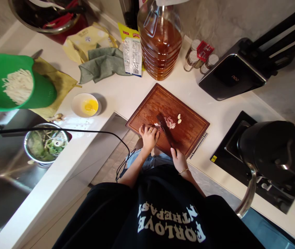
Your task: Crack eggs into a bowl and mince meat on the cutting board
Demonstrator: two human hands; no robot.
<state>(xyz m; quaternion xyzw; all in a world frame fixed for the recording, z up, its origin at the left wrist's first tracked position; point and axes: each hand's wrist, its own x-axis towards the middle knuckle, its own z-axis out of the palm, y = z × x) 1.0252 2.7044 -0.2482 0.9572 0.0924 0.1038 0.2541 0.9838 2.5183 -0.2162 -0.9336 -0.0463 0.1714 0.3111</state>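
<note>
A brown wooden cutting board (186,121) lies on the white counter in front of me. My right hand (178,159) is closed round the handle of a dark knife (163,126), whose blade rests on the board beside a small heap of chopped garlic (170,122). Two whole garlic cloves (179,118) lie just past the heap. My left hand (149,136) is curled with its fingertips pressed on a garlic piece at the blade's side; a ring shows on one finger.
A small bowl with egg yolk (86,105) sits left of the board. Further left are a green colander of noodles (15,84) and a metal bowl of greens (46,143) by the sink. A large oil bottle (160,38) stands behind; a black pot (269,148) sits on the stove at right.
</note>
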